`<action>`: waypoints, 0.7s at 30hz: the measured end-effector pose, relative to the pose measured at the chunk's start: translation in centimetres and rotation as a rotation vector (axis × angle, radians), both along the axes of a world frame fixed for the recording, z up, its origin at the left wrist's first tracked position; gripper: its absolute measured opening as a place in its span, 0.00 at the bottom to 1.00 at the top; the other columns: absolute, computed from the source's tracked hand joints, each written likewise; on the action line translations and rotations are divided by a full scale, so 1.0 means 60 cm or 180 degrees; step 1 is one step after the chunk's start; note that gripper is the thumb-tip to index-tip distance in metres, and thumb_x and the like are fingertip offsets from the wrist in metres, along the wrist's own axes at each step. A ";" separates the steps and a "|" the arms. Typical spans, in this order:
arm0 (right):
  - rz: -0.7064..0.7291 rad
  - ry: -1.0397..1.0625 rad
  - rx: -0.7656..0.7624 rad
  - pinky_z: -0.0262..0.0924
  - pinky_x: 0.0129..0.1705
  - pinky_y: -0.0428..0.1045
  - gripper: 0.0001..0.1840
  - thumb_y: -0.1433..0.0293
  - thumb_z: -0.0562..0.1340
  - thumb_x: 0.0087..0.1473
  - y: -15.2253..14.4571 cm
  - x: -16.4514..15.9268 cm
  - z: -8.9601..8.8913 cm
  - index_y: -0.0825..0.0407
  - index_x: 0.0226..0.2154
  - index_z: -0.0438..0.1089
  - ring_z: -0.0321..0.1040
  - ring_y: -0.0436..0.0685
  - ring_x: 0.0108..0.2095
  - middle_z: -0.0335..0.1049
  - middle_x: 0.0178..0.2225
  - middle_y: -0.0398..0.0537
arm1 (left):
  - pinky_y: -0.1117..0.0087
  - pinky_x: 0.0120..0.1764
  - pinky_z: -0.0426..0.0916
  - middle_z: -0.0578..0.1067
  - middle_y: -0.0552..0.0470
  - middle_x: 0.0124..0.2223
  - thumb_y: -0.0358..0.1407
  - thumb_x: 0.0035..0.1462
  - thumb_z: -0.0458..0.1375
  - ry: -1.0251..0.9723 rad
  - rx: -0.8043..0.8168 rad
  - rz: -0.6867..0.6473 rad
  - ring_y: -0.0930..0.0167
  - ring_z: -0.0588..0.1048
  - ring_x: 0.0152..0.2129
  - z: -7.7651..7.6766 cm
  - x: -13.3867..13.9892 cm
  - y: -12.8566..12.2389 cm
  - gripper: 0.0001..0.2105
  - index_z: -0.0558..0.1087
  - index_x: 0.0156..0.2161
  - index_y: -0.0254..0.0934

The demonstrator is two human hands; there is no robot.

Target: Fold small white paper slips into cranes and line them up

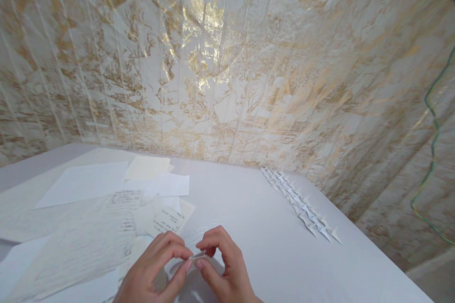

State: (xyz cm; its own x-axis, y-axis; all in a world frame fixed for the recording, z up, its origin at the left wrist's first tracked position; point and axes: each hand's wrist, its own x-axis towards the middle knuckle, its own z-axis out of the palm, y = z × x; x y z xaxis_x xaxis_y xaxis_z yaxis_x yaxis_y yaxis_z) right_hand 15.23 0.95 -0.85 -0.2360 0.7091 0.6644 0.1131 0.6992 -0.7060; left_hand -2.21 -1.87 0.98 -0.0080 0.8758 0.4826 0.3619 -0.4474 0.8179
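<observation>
Between the fingertips of both hands is a small folded piece of white paper [198, 256], partly hidden by the fingers. My left hand [156, 267] pinches its left end between thumb and fingers. On the other end, the thumb and curled fingers of my right hand [227, 265] close on the paper. Both hands are at the near edge of the view, over the white table [227, 194]. Rows of small folded paper pieces with pointed tips [302, 206] lie at the right of the table.
Overlapping sheets of paper [81, 182], some with handwriting, cover the table's left side. A gold-patterned curtain [213, 57] hangs behind the table. At the far right a green cord [433, 142] dangles in front of the curtain.
</observation>
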 end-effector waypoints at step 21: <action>0.0326 0.0699 -0.1359 0.58 0.32 0.48 0.24 0.46 0.69 0.51 0.000 -0.013 -0.011 0.51 0.31 0.75 0.60 0.52 0.28 0.65 0.29 0.44 | 0.78 0.38 0.65 0.75 0.57 0.30 0.40 0.54 0.64 -0.0106 -0.0162 -0.0034 0.70 0.74 0.31 0.009 -0.004 0.004 0.05 0.76 0.27 0.46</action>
State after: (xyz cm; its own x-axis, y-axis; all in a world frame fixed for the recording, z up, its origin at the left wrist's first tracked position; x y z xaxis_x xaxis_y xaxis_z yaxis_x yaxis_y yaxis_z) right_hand 14.42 0.97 -1.51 -0.2056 0.9095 0.3613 -0.1247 0.3419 -0.9314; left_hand -2.47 -1.66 1.51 -0.0140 0.8993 0.4371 0.3295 -0.4086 0.8512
